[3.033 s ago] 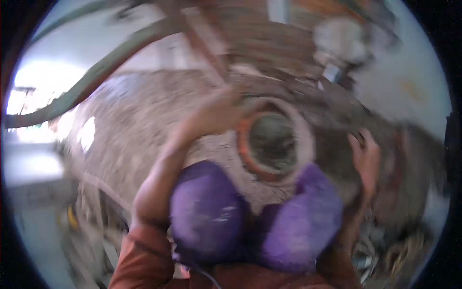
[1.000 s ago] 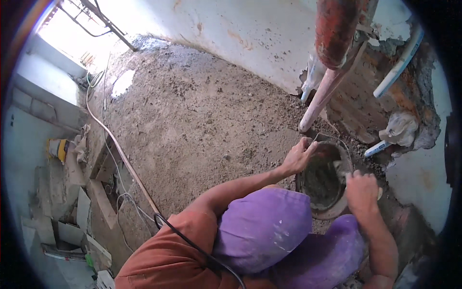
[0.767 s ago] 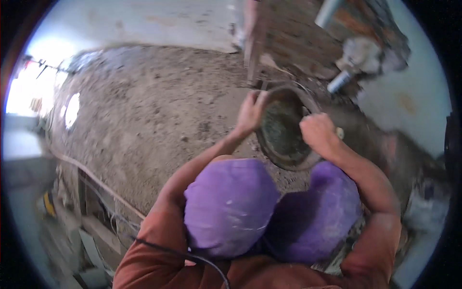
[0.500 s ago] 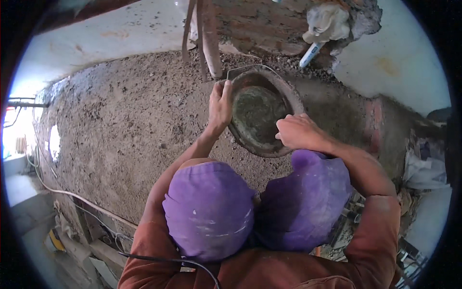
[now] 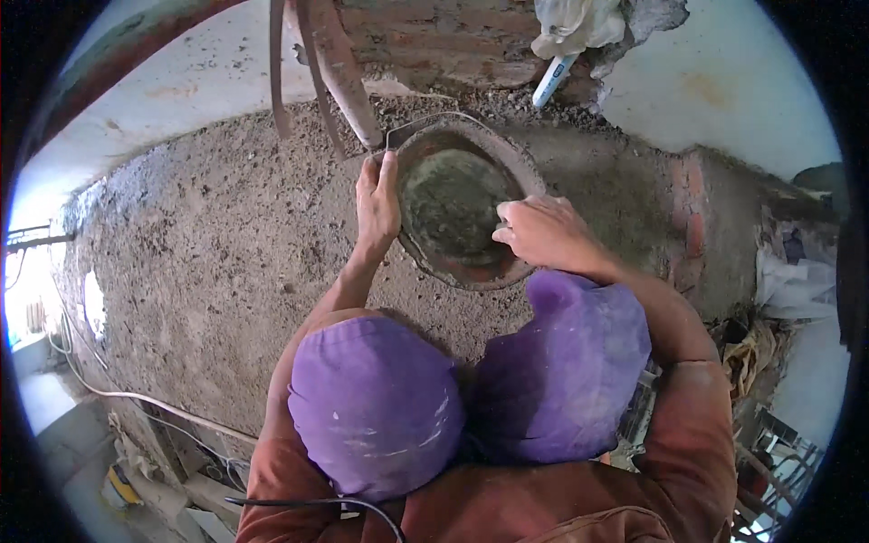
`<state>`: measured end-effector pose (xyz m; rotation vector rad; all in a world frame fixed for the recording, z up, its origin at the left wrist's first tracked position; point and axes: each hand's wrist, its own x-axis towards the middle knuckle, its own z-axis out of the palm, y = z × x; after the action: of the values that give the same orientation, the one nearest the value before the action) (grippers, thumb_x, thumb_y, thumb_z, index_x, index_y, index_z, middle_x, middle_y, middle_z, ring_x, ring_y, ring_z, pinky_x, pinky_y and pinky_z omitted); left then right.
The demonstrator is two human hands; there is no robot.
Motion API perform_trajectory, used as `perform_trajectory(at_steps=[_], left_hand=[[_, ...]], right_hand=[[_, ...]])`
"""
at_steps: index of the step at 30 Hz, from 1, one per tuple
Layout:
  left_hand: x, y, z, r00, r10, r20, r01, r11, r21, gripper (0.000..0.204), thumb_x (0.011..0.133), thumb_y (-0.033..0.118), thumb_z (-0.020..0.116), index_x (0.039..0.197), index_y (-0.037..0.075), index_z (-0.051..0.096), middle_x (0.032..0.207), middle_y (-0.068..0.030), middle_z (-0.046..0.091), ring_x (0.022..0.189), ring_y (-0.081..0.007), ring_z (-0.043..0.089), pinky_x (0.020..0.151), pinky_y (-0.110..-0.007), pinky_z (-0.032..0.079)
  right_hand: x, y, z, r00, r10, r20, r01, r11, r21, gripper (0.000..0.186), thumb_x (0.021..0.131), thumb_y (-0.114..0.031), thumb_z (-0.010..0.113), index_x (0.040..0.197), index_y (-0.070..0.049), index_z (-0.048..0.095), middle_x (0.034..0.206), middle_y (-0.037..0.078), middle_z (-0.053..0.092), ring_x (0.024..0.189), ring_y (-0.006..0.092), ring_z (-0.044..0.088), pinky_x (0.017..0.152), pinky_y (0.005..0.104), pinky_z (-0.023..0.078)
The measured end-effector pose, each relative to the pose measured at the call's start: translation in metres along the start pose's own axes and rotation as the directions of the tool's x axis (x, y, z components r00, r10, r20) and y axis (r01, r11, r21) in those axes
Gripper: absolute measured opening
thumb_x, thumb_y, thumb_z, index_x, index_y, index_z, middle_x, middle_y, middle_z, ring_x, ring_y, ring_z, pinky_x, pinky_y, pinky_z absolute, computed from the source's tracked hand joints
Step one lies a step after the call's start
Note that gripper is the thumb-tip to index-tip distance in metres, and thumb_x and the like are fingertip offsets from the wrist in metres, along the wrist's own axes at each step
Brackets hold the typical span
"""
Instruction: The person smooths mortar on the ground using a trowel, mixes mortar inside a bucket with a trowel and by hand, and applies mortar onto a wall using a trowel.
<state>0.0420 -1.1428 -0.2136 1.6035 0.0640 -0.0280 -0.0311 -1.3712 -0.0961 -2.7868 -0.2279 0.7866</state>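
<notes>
A round bucket [image 5: 418,256] with a thin wire handle [image 5: 433,116] sits on the rough ground in front of my knees. Inside it lies wet grey-green mortar [image 5: 457,204], heaped in the middle, with the reddish inner wall showing around it. My left hand [image 5: 378,204] is closed on the bucket's left rim, near one end of the wire handle. Over the right side of the bucket, my right hand [image 5: 548,231] is closed. A small dark bit shows at its fingers, but what it grips is hidden.
Beyond the bucket stand a pole [image 5: 339,77] and hanging strips, by a brick wall [image 5: 434,41]. A white-blue pipe [image 5: 554,80] sticks out of the wall, with a pale bag on it. A hose [image 5: 154,404] runs along the ground's left edge. White plastic sheeting [image 5: 792,285] lies far right.
The mortar now stands heaped and darker, and reddish wall shows around it. My right hand has shifted slightly at the bucket's right side. The whole view has moved a little.
</notes>
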Motion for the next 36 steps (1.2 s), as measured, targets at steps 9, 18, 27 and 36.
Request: perform_trajectory(at_steps=[9, 18, 27, 36], left_hand=[[0.003, 0.008, -0.001, 1.000, 0.015, 0.005, -0.015, 0.999, 0.046, 0.040, 0.105, 0.033, 0.050, 0.111, -0.005, 0.060, 0.097, -0.0088, 0.063, 0.091, -0.0159, 0.053, 0.085, -0.031, 0.044], [0.000, 0.006, -0.004, 0.998, 0.009, 0.060, -0.019, 0.987, 0.162, 0.038, 0.105, 0.031, 0.048, 0.108, -0.005, 0.059, 0.095, -0.0150, 0.062, 0.089, -0.0230, 0.056, 0.082, -0.036, 0.044], [-0.001, 0.014, 0.000, 0.999, 0.010, 0.051, -0.013, 0.999, 0.047, 0.036, 0.106, 0.030, 0.049, 0.107, -0.004, 0.059, 0.095, -0.0074, 0.060, 0.089, -0.0151, 0.052, 0.083, -0.030, 0.043], [0.005, 0.004, -0.006, 0.998, -0.047, 0.046, 0.042, 0.993, 0.114, 0.036, 0.105, 0.032, 0.051, 0.104, -0.003, 0.059, 0.092, -0.0057, 0.058, 0.084, -0.0124, 0.048, 0.078, -0.029, 0.042]], right_hand=[[0.025, 0.007, -0.024, 0.868, -0.377, -0.324, 0.130, 0.802, -0.583, 0.019, 0.083, -0.015, 0.064, 0.102, -0.009, 0.065, 0.086, 0.007, 0.065, 0.084, 0.0226, 0.068, 0.078, 0.0404, 0.051], [0.009, 0.012, -0.013, 0.725, -0.684, -0.082, 0.438, 0.551, -0.710, 0.009, 0.082, -0.017, 0.064, 0.087, -0.012, 0.069, 0.080, 0.003, 0.065, 0.074, 0.0181, 0.068, 0.073, 0.0310, 0.051], [0.011, 0.011, -0.011, 0.893, -0.437, 0.106, 0.409, 0.693, -0.593, 0.016, 0.084, -0.016, 0.061, 0.097, -0.015, 0.069, 0.085, 0.004, 0.065, 0.076, 0.0199, 0.069, 0.075, 0.0352, 0.051], [0.025, -0.006, -0.053, 0.871, -0.437, -0.223, 0.199, 0.730, -0.654, 0.010, 0.086, -0.016, 0.061, 0.083, -0.012, 0.069, 0.078, 0.007, 0.069, 0.075, 0.0203, 0.070, 0.076, 0.0366, 0.048]])
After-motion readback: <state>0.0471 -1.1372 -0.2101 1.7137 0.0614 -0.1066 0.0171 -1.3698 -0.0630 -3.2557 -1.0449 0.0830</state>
